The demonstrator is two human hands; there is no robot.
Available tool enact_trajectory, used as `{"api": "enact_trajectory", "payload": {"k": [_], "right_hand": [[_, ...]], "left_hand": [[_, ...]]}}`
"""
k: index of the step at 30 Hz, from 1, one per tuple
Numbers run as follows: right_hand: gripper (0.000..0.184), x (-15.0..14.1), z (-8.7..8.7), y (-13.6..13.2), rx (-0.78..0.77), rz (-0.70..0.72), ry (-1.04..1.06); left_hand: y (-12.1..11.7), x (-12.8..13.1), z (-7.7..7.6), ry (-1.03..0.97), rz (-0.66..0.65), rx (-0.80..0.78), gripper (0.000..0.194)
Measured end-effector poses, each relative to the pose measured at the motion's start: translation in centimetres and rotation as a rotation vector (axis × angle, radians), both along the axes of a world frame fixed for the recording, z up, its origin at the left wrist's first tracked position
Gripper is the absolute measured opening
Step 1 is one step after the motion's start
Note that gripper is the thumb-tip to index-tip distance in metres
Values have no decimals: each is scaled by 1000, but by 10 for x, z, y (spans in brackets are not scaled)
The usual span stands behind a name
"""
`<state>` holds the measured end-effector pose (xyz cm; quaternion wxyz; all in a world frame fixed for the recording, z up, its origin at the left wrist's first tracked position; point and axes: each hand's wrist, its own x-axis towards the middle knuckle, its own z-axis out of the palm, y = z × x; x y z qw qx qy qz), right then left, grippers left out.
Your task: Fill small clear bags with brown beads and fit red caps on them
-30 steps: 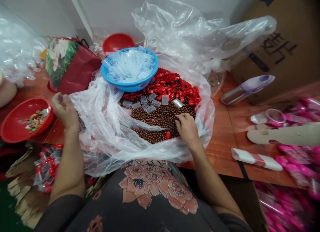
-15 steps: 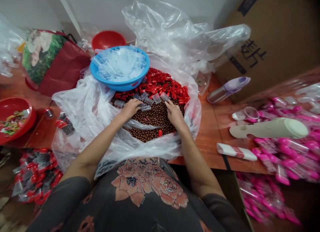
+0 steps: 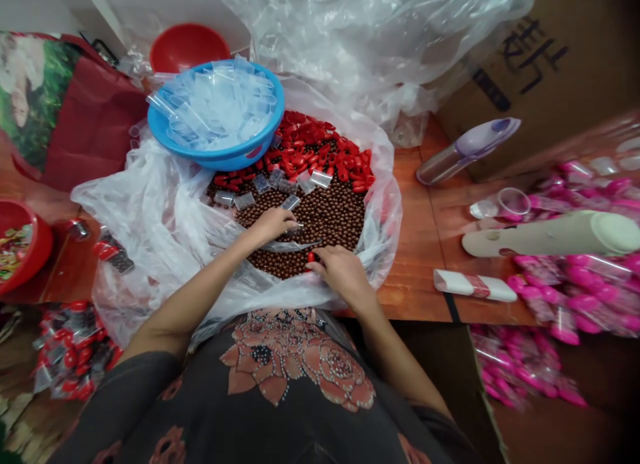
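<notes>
Brown beads (image 3: 330, 214) fill a white plastic bag (image 3: 145, 197) spread wide in front of me. Over them, my left hand (image 3: 273, 225) pinches a small clear plastic container (image 3: 297, 229), partly hidden by the fingertips. Nearer to my body, my right hand (image 3: 344, 272) has its thumb and fingers closed on a small red cap (image 3: 311, 257). Loose clear containers (image 3: 290, 203) lie on the beads just beyond the left hand. Behind these, a heap of red caps (image 3: 320, 154) covers the far part of the beads.
A blue basin (image 3: 225, 159) of clear containers sits at the bag's far left, before a red bowl (image 3: 187, 47). On the right are a purple-topped bottle (image 3: 465, 151), a pale cylinder (image 3: 540, 236), pink-capped packs (image 3: 595, 284) and a cardboard box (image 3: 575, 84).
My right hand has come back toward me from the containers and closed on the red cap. My left hand has moved slightly right and nearer, with a clear container. The view has shifted.
</notes>
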<state>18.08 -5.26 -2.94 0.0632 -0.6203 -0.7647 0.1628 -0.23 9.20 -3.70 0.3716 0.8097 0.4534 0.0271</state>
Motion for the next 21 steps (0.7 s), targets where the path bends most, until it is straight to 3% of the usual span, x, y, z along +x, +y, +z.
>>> {"api": "enact_trajectory", "payload": {"k": [4, 8, 11, 15, 21], "right_hand": [[16, -5, -4, -2, 30, -33, 4], [11, -1, -6, -4, 33, -70, 148], [7, 3, -10, -7, 0, -124, 391], [15, 6, -18, -11, -41, -328, 838], [31, 11, -15, -2, 37, -660, 1444]], "left_hand": [[0, 28, -13, -123, 38, -36, 22], [-4, 41, -25, -355, 138, -247, 19], [-8, 46, -35, -536, 245, -416, 21], [-12, 45, -40, -708, 367, -649, 36], [-21, 32, -18, -853, 384, -803, 44]]}}
